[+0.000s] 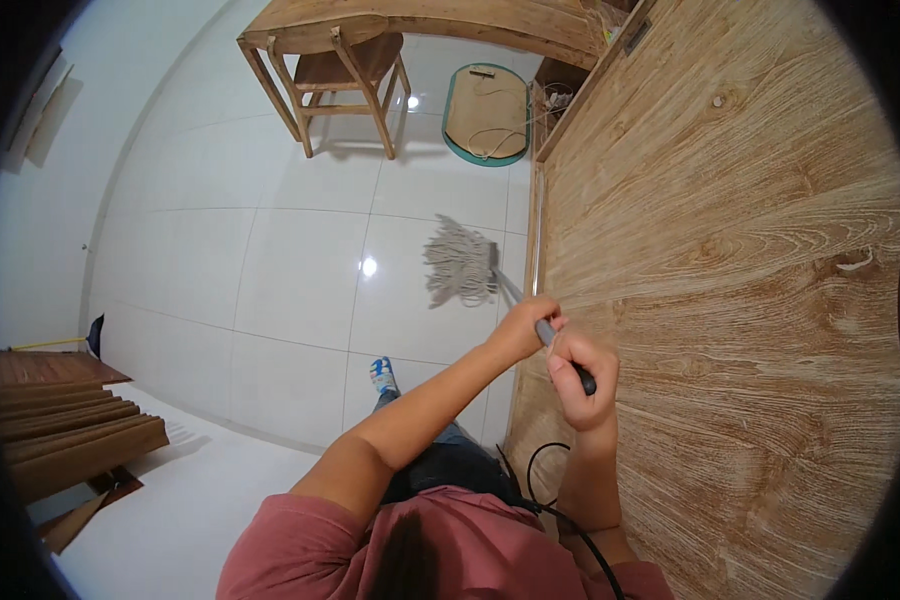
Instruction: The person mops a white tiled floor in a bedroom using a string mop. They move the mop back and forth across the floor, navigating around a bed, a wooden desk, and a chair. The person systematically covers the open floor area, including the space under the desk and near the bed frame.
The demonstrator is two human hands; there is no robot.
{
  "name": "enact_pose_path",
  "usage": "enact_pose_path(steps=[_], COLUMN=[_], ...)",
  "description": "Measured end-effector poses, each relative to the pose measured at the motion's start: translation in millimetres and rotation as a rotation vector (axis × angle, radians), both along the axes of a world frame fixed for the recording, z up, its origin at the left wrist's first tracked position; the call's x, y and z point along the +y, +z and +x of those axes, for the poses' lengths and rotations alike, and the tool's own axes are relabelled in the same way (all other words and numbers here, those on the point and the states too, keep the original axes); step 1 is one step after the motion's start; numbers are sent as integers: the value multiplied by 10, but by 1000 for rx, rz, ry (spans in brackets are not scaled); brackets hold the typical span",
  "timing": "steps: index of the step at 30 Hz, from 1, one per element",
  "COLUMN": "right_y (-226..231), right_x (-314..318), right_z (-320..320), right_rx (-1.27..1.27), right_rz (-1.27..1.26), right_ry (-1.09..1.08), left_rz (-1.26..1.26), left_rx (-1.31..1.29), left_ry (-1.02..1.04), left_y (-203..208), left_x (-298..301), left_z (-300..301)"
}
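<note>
Both my hands are closed around the grey handle of a string mop [461, 262]. My right hand [582, 375] grips it near its black end, with the tip sticking out below the fingers. Farther along the handle, my left hand [530, 325] wraps it just ahead of the right. The handle slants away from me to the mop head, whose grey strands fan out leftward over the white tiled floor [300, 250]. The mop head lies close to the base of the wooden panel [710, 300] on the right.
A wooden chair [348, 80] stands at a wooden desk [490, 25] at the far side. Beside it a rounded board with a green rim [486, 115] and a cord rests near the panel. Brown slatted wooden furniture [80, 430] is at the left. My shoe [383, 374] is on the tiles.
</note>
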State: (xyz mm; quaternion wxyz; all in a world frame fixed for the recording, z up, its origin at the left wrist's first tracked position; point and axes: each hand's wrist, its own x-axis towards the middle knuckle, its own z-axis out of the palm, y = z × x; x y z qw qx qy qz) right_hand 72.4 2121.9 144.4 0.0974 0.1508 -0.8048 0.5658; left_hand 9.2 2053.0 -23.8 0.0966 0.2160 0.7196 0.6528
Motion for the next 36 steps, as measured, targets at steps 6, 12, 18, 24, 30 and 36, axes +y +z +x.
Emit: enact_pose_path(steps=[6,12,18,24,30,36], right_y=[-115,-175,-111,-260,-547,-561], right_x=[17,-229,-961,-2000,-3043,-3581], right_z=[213,292,204,98,-31,-80], right_rx=[-94,-33,-58,-77,-71,6], right_rz=[-25,-210,-413,-512,-468,-256], right_ry=[-73,-10,149,361,535,622], left_rz=[109,78,-95,-242,-290,-340], left_rx=[-76,5,32,49,-5,21], left_ry=[-85,-104,51,343,577,655], left_y=[-143,-7,158,0,-72,-160], left_x=[197,-183,-1155,-2426,-3640,-4256], left_z=[236,302,298,371,499,515])
